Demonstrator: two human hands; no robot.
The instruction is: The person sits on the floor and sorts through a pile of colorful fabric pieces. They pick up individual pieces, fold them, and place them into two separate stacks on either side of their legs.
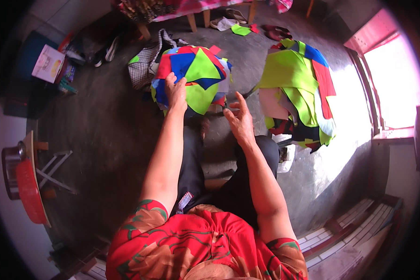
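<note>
My left hand (176,91) lies flat, fingers spread, pressing the near-left edge of the cloth pile (193,77) on the floor ahead of my knees. The pieces look light, limp and slippery in a stack; best pinched at a loose corner. My right hand (239,116) is half open at the pile's right edge; whether it holds anything I cannot tell. A second pile (296,84) sits farther right.

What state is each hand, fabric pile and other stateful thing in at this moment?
left hand: flat on the stack, fingers spread.
right hand: open, beside the stack, holding nothing visible.
stack of coloured fabric pieces: piled, layered, in front of the knees.
second fabric heap: loose, draped, untouched.
checked cloth: crumpled on the floor.
metal pot: upright; contents hidden.
window: bright; open or shut, cannot tell.
</note>
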